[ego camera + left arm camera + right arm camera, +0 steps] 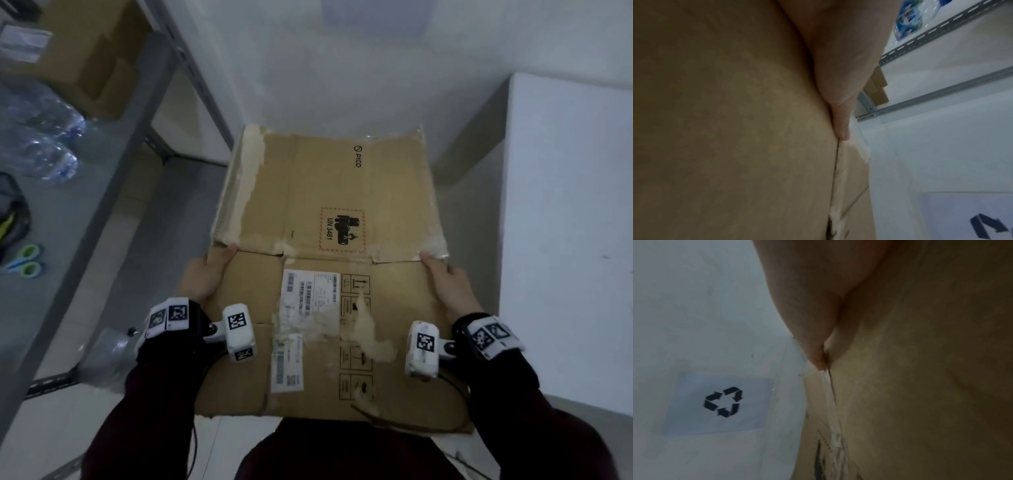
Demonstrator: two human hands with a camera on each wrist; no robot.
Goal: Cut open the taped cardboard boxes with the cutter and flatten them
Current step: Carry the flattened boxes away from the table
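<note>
A flattened brown cardboard box [325, 212] with torn tape strips, a shipping label and a UN 3481 mark is held out flat in front of me. My left hand [205, 277] grips its left edge, thumb on top. My right hand [448, 287] grips the right edge the same way. The fingers under the board are hidden. In the left wrist view my thumb [840, 113] lies on the cardboard [725, 129] by a flap seam. In the right wrist view the other thumb [813, 337] presses the cardboard [920, 386] beside torn tape. No cutter is in view.
A grey metal shelf [113, 178] stands at the left with a cardboard box [85, 58], plastic bottles [44, 144] and scissors [25, 262]. A white bin [565, 222] stands at the right, with a recycling sign [723, 402] on a white surface. A white wall is ahead.
</note>
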